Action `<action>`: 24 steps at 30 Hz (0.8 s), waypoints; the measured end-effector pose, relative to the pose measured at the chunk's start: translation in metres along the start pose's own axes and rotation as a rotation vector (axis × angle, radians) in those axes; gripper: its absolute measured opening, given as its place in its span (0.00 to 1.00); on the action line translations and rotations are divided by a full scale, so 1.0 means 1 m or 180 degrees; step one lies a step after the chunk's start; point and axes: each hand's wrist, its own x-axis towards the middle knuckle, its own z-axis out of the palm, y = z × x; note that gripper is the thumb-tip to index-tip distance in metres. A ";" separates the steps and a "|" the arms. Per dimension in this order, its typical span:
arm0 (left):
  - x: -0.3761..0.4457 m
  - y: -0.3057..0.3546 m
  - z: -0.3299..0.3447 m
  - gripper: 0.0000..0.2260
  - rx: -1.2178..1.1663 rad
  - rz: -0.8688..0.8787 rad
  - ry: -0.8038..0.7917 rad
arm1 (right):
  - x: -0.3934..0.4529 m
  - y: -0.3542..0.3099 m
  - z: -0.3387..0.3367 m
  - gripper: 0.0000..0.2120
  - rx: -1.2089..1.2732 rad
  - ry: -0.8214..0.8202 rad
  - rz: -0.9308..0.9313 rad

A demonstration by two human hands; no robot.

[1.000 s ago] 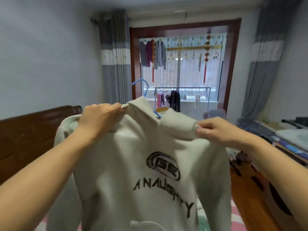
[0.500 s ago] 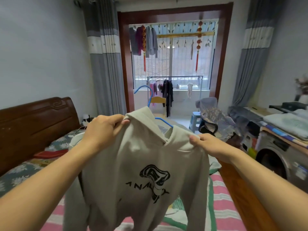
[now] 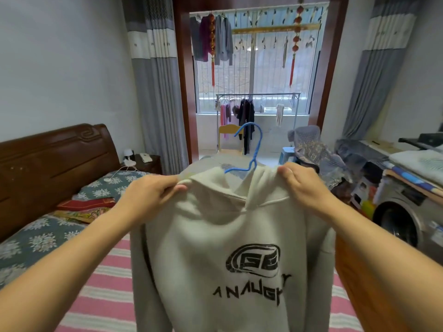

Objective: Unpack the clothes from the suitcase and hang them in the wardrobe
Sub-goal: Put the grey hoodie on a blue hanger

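Two hands hold up a pale grey hoodie (image 3: 223,236) over the bed (image 3: 48,236) with its pink striped blanket (image 3: 105,291). On the left we see the left hand (image 3: 148,197) pinching one shoulder; at centre a blue hanger (image 3: 251,149) rises from the collar; the right hand (image 3: 302,185) grips the other shoulder. A washing machine (image 3: 402,226) stands at far right.

You've got the hoodie (image 3: 223,236) up in front of you, left hand (image 3: 148,197) and right hand (image 3: 304,185) at its shoulders, hanger (image 3: 254,149) hooking out of the neck. Bed (image 3: 48,236) left, washing machine (image 3: 402,224) right, window (image 3: 254,68) behind.
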 end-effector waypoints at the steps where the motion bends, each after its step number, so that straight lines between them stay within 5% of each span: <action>1: -0.005 -0.002 0.003 0.29 0.0100 0.0005 0.0012 | -0.001 0.004 0.000 0.25 0.0035 0.0085 0.0000; 6: 0.008 0.036 0.028 0.15 -0.0723 -0.0554 -0.0783 | 0.004 -0.008 0.011 0.23 0.0228 0.0182 -0.0035; 11: -0.008 0.031 0.035 0.12 -0.0494 -0.0771 0.0215 | -0.036 0.037 -0.002 0.33 -0.0666 0.0920 0.0076; 14: -0.013 0.037 0.041 0.11 -0.0471 -0.0500 0.0152 | -0.061 0.057 0.011 0.32 -0.0662 0.0703 0.0231; 17: -0.015 0.033 0.047 0.07 -0.0529 -0.0601 0.0236 | -0.072 0.059 0.024 0.18 -0.0171 0.0116 0.0154; 20: -0.037 0.029 0.045 0.14 -0.1010 -0.0786 0.0362 | -0.082 0.058 0.029 0.21 0.0161 0.0099 0.0235; 24: -0.112 0.026 0.081 0.28 -0.2018 -0.0923 -0.1036 | -0.113 0.046 0.078 0.14 0.0404 -0.0312 0.1528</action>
